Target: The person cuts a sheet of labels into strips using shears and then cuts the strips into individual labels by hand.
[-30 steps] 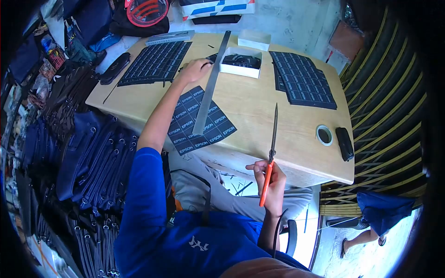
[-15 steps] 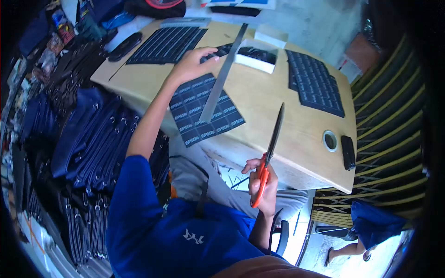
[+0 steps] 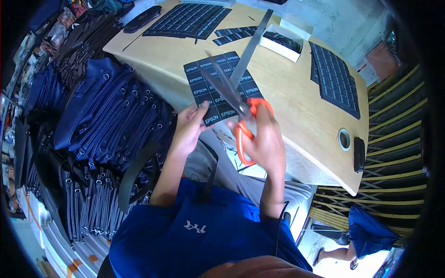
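Observation:
My left hand [image 3: 187, 127] pinches the near left corner of a black sheet [image 3: 199, 85] printed with rows of "EPSON" labels, thumb on top. The sheet juts over the table's front edge. In my right hand [image 3: 270, 141] is a pair of scissors [image 3: 243, 110] with orange handles, my fingers through the loops. The blades are spread and slightly blurred, lying across the sheet in this view. A long metal ruler [image 3: 255, 45] rests on the table, its near end by the sheet. Narrow cut label strips [image 3: 234, 35] lie beyond.
A white box [image 3: 280, 48] holds dark pieces. Label sheets [image 3: 187, 22] lie at the far left, more label sheets [image 3: 334, 78] on the right. A tape roll [image 3: 344, 139] and a black case [image 3: 359, 154] sit near the right edge. Blue straps [image 3: 111, 111] pile up left; a person's leg [image 3: 336, 254] shows lower right.
My left hand has come back from the far strips and taken hold of the sheet's corner. My right hand has brought the scissors up to the sheet, and the blades have opened.

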The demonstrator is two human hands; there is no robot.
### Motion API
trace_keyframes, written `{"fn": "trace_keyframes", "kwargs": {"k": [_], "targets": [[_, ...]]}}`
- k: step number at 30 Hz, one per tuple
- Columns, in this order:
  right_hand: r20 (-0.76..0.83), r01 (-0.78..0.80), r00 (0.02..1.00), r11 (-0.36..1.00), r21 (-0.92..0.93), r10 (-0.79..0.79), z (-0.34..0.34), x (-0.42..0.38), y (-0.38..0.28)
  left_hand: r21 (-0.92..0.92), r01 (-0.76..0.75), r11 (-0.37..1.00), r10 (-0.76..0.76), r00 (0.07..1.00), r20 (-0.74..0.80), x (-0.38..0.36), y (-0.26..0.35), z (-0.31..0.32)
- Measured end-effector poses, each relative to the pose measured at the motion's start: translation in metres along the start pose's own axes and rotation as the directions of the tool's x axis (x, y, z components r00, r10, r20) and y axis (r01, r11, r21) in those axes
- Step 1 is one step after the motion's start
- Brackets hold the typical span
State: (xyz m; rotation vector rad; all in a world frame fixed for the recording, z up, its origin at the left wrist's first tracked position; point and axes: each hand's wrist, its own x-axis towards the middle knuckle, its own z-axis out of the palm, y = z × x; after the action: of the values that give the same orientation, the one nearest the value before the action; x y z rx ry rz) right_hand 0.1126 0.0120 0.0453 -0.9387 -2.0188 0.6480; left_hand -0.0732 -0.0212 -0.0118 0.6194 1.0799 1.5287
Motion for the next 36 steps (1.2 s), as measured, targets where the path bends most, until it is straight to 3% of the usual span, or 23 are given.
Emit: {"fn": "trace_keyframes", "kwargs": {"k": [1, 2, 5, 10, 12, 16, 23, 26, 28, 29, 30, 33, 36], "targets": [[0.012, 0.139, 0.990, 0.982, -0.130, -0.139, 0.005, 0.014, 0.004, 0.018, -0.046, 0.999, 0.046, 0.999, -0.004, 0.002, -0.003, 0.000], [0.013, 0.146, 0.989, 0.980, -0.135, -0.146, 0.010, 0.026, 0.007, 0.014, -0.053, 0.998, 0.053, 0.999, -0.002, 0.003, -0.005, 0.002], [0.255, 0.020, 0.967, 0.987, -0.161, 0.022, 0.022, 0.056, 0.013, 0.047, -0.140, 0.989, 0.140, 0.990, -0.007, 0.004, -0.008, 0.000], [0.216, 0.183, 0.968, 0.949, -0.256, -0.128, 0.026, 0.055, 0.023, 0.059, -0.146, 0.987, 0.150, 0.987, -0.061, -0.001, -0.011, -0.009], [0.265, 0.059, 0.964, 0.954, -0.295, 0.022, 0.018, 0.052, 0.014, 0.107, -0.193, 0.975, 0.200, 0.978, -0.052, -0.003, -0.011, -0.009], [0.141, 0.119, 0.986, 0.961, -0.251, -0.085, 0.015, 0.041, 0.017, 0.143, -0.202, 0.969, 0.209, 0.977, -0.036, -0.008, -0.008, -0.014], [0.135, 0.150, 0.984, 0.947, -0.285, -0.116, 0.008, 0.029, 0.022, 0.176, -0.204, 0.963, 0.216, 0.975, -0.047, -0.019, -0.009, -0.013], [0.097, 0.123, 0.990, 0.957, -0.262, -0.100, 0.002, 0.025, 0.021, 0.171, -0.164, 0.972, 0.175, 0.983, -0.053, -0.024, -0.009, -0.012], [0.099, 0.003, 0.995, 0.980, -0.197, 0.017, -0.005, 0.022, 0.016, 0.166, -0.134, 0.977, 0.145, 0.988, -0.060, -0.027, -0.009, -0.010], [-0.024, 0.132, 0.990, 0.964, -0.230, -0.142, -0.004, 0.016, 0.021, 0.143, -0.114, 0.983, 0.121, 0.992, -0.040, -0.029, -0.007, -0.008], [-0.017, 0.127, 0.991, 0.966, -0.227, -0.135, -0.006, 0.008, 0.017, 0.119, -0.092, 0.989, 0.096, 0.995, -0.022, -0.031, -0.007, -0.007], [-0.099, -0.049, 0.994, 0.999, -0.020, 0.047, -0.016, -0.024, -0.004, 0.151, -0.062, 0.987, 0.066, 0.998, -0.017, -0.034, -0.011, -0.009], [0.240, -0.429, 0.896, 0.869, 0.247, 0.374, -0.027, -0.065, -0.005, 0.139, -0.096, 0.986, 0.096, 0.995, 0.003, -0.037, -0.013, -0.010]]}}
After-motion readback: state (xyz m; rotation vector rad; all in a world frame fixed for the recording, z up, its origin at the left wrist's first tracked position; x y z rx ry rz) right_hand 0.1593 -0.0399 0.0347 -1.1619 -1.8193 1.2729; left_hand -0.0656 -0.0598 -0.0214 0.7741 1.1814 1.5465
